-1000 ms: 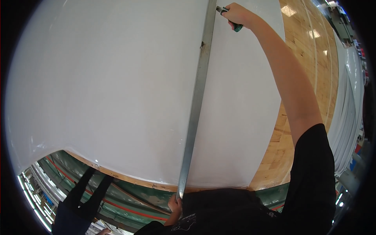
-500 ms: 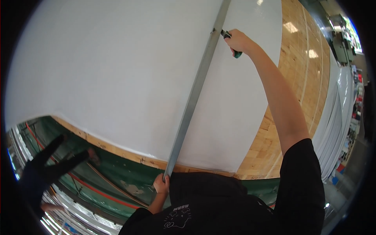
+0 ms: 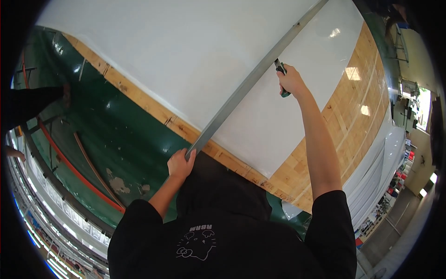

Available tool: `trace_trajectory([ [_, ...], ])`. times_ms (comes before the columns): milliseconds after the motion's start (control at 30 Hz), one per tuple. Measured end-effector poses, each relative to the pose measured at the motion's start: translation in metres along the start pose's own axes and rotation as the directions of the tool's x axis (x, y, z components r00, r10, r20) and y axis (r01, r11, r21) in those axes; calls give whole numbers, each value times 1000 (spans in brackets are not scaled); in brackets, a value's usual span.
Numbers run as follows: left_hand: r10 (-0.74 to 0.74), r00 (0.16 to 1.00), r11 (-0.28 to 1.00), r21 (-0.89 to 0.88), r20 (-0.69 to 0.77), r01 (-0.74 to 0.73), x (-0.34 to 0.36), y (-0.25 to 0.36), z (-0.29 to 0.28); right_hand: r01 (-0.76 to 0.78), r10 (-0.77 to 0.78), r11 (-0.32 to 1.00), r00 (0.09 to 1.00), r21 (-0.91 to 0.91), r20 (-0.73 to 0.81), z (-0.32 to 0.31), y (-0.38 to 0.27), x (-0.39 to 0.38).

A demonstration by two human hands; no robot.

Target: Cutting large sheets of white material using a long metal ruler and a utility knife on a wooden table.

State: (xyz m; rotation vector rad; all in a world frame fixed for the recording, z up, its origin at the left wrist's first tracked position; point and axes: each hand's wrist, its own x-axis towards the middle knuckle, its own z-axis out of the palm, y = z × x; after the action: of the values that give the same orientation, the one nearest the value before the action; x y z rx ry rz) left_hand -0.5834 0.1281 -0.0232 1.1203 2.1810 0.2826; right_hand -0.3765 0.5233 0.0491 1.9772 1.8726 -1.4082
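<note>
A long grey metal straightedge [image 3: 241, 95] lies slantwise across a large white sheet [image 3: 176, 60] on a wooden table [image 3: 344, 109]. My left hand [image 3: 180, 163] grips its near end, which sticks out past the table's edge. In my right hand [image 3: 291, 80] is a utility knife [image 3: 281, 73] with a black and green handle. The knife's tip meets the right side of the straightedge, partway along it. My fingers wrap round the handle, and the blade itself is too small to make out.
Beyond the table's near edge lies a green floor [image 3: 125, 125] with an orange-red strip [image 3: 76, 169] along it. Another person's dark-clad leg [image 3: 35, 102] stands at the far left. Crumpled white sheeting [image 3: 371, 162] hangs by the table's right side.
My right hand has drawn the knife nearer along the straightedge. The view has turned, so the straightedge leans further right. My left hand still grips its end.
</note>
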Motion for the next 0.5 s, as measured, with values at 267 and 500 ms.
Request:
trace_trajectory([
  [267,42,996,999,2,-82,-41,0,2,-1,68,-68,997,998,-21,0,79,7,-82],
  [500,47,998,999,-5,-37,-47,-1,2,0,102,-104,993,994,68,29,151,25,-151],
])
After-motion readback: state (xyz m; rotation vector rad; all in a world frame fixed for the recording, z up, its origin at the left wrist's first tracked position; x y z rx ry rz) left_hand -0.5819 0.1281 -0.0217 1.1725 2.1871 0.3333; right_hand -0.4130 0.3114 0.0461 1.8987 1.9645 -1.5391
